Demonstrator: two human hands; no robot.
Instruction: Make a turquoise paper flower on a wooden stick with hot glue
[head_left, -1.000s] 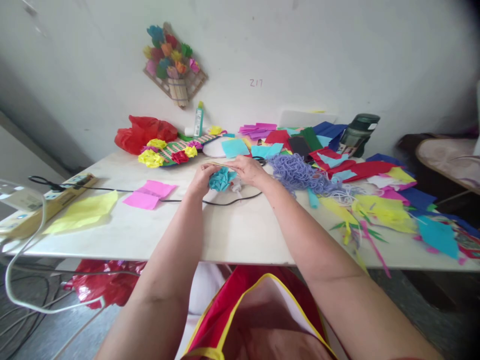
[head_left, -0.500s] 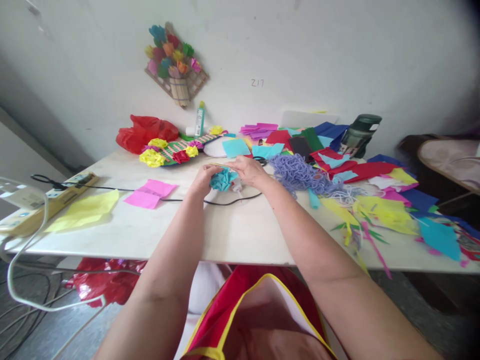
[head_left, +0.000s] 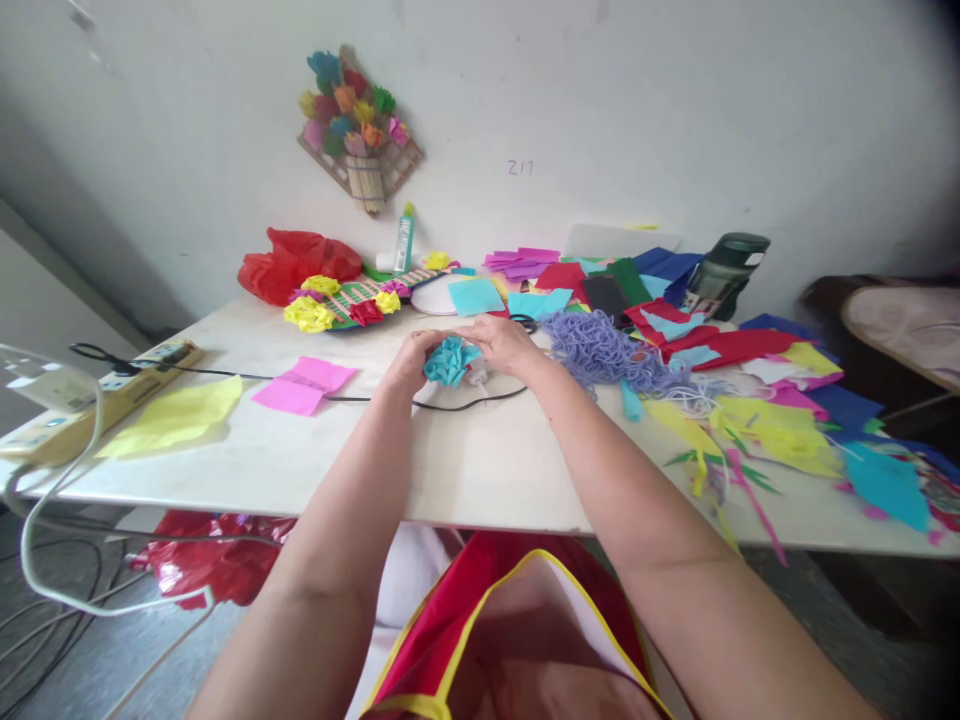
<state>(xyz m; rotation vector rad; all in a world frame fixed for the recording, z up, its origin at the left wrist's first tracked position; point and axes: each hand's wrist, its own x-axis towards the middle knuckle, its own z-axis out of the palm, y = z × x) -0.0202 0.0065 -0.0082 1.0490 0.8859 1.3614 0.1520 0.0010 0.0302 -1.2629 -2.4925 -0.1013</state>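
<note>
A crumpled turquoise paper flower (head_left: 451, 362) is between my two hands, just above the middle of the table. My left hand (head_left: 416, 357) closes on its left side, with the thumb and fingers partly hidden. From the right, my right hand (head_left: 501, 343) reaches over its upper edge, fingers closed and bent towards the left hand. A small whitish bit (head_left: 476, 372) shows below the right fingers; what it is I cannot make out. A black cord (head_left: 457, 406) runs along the table just in front of the hands.
On the left lie a pink paper sheet (head_left: 304, 386), a yellow sheet (head_left: 176, 418) and a power strip (head_left: 101, 400). Behind are a panel with paper flowers (head_left: 352, 303) and a glue tube (head_left: 403, 240). Purple yarn (head_left: 600, 345), coloured paper scraps (head_left: 780, 430) and a dark bottle (head_left: 726, 275) stand right.
The view has shifted slightly, so everything sits a little further right. Both hands stay at the turquoise flower, which now shows its folded front a bit more.
</note>
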